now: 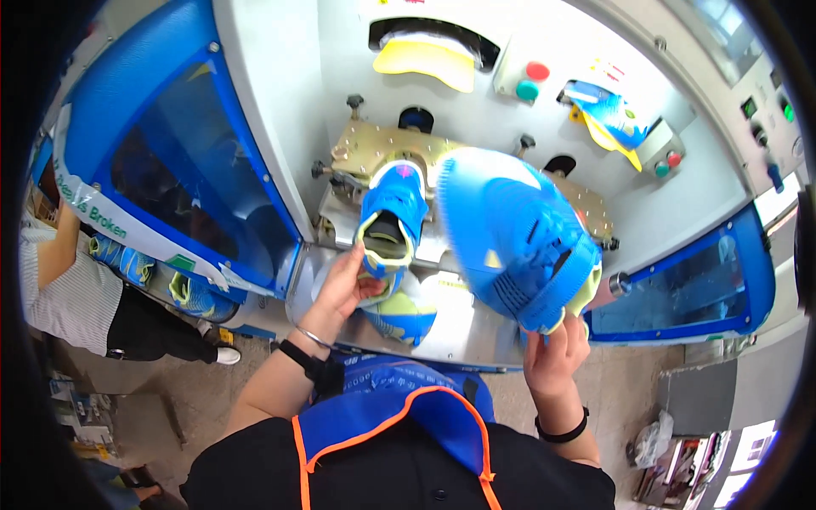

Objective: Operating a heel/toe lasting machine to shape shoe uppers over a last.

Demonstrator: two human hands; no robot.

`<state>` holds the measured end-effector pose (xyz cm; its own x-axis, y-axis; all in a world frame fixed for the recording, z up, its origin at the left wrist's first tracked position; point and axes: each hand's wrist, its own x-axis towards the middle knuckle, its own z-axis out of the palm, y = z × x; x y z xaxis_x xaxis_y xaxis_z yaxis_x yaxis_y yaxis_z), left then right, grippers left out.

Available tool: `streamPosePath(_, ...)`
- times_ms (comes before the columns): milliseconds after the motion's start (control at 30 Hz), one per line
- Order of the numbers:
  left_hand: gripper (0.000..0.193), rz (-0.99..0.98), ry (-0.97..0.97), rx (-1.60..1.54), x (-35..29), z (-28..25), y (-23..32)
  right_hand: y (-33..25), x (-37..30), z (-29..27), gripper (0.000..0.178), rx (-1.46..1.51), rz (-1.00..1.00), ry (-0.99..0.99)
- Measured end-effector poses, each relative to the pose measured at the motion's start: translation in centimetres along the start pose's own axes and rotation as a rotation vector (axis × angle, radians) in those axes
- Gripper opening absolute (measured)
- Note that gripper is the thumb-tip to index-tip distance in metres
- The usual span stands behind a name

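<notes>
My left hand (342, 287) is closed on the heel of a blue shoe upper (406, 194) with a lime collar. Its toe points away from me, against a brass-coloured clamp plate (374, 146) of the machine. Another blue, white and lime shoe piece (406, 316) lies on the metal ledge just below it. My right hand (557, 355) pinches the lime-edged end of a larger-looking blue shoe upper (518, 229), which is raised close to the camera. Its left edge is smeared by motion, and it hides part of the plate behind.
Red and green buttons (529, 81) sit on the back panel. A yellow flap (423, 64) hangs at an upper slot; a blue upper (614, 119) rests at another. Blue-framed doors (183, 161) flank the opening. At left, a person (93, 289) stands near more shoes (200, 297).
</notes>
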<state>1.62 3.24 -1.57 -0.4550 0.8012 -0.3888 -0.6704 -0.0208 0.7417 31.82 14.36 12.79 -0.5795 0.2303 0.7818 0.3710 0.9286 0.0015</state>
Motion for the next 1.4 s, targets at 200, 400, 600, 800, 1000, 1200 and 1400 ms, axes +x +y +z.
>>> streamPosePath(200,0.054,-0.035,-0.055,-0.039,0.2,-0.7,-0.4,0.0,14.2,5.1,0.034,-0.271,-0.117,0.123)
streamPosePath(400,0.049,-0.038,-0.088,-0.003,0.0,-1.2,0.7,1.7,26.0,14.7,0.022,-0.452,-0.063,-0.234)
streamPosePath(600,0.050,-0.057,-0.112,0.053,0.4,-0.9,1.5,3.3,34.2,22.7,0.034,-0.507,0.055,-0.298)
streamPosePath(800,0.046,-0.044,-0.106,0.073,0.6,-2.8,1.6,-3.5,31.4,21.6,0.046,-0.242,0.097,-0.021)
streamPosePath(1000,0.044,-0.058,-0.149,0.105,1.1,-2.5,2.1,0.7,20.1,19.2,0.061,-0.334,0.266,0.194)
streamPosePath(1200,0.045,-0.085,-0.206,0.104,1.7,-3.9,1.2,5.1,18.3,18.1,0.058,-0.286,0.380,-0.379)
streamPosePath(1400,0.050,-0.040,-0.277,0.008,2.2,-3.1,0.6,5.7,13.4,14.4,0.028,0.013,0.209,-0.110)
